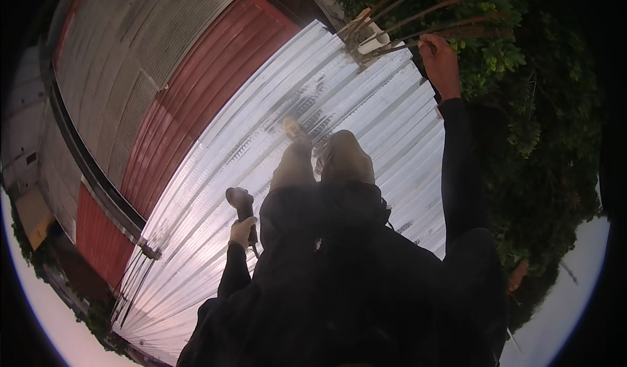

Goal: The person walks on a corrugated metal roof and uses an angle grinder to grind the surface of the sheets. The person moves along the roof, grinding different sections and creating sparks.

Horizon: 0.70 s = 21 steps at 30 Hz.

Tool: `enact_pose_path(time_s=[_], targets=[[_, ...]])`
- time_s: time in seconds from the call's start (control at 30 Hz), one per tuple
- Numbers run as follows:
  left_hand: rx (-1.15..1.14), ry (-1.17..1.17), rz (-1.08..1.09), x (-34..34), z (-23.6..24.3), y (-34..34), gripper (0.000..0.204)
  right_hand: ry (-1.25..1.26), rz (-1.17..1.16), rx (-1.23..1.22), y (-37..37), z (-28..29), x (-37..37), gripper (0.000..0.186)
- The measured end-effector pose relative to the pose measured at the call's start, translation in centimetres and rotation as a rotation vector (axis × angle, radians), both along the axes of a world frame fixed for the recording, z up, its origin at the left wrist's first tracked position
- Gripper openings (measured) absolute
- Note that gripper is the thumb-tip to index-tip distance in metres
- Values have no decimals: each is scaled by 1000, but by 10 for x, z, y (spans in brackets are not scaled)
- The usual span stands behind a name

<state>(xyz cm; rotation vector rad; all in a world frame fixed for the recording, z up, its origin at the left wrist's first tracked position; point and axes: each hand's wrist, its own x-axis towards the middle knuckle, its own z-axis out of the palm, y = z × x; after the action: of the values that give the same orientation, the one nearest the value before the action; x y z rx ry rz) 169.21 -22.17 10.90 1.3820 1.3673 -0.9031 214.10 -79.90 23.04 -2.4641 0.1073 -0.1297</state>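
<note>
My left hand [242, 232] is wrapped round the body of a dark angle grinder [241, 202], held low beside my left leg. Its rounded head points away from me and a cord trails from its lower end. Up and to the right, my right arm reaches out. The fingers of my right hand [441, 68] close on a thin rusty rebar rod [397, 47]. Several such rods fan out from a rough concrete column stub [360, 55] at the roof's far edge. A white pipe [374, 44] lies against that stub.
I stand on a ribbed, shiny metal roof [215, 191] with dark scuff marks. A red and grey corrugated roof [189, 86] adjoins at left, with a dark gutter [91, 151] beyond. Trees [516, 60] border the right edge. More thin rods [134, 282] rise at the left edge.
</note>
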Motion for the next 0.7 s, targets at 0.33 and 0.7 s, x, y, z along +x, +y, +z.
enact_pose_path(time_s=[0.33,0.7], targets=[[40,52,242,19,-1,-57,32,-213,614,-454,34,-32,194,19],[179,195,224,109,62,-221,39,459,651,-1014,32,-131,242,22]])
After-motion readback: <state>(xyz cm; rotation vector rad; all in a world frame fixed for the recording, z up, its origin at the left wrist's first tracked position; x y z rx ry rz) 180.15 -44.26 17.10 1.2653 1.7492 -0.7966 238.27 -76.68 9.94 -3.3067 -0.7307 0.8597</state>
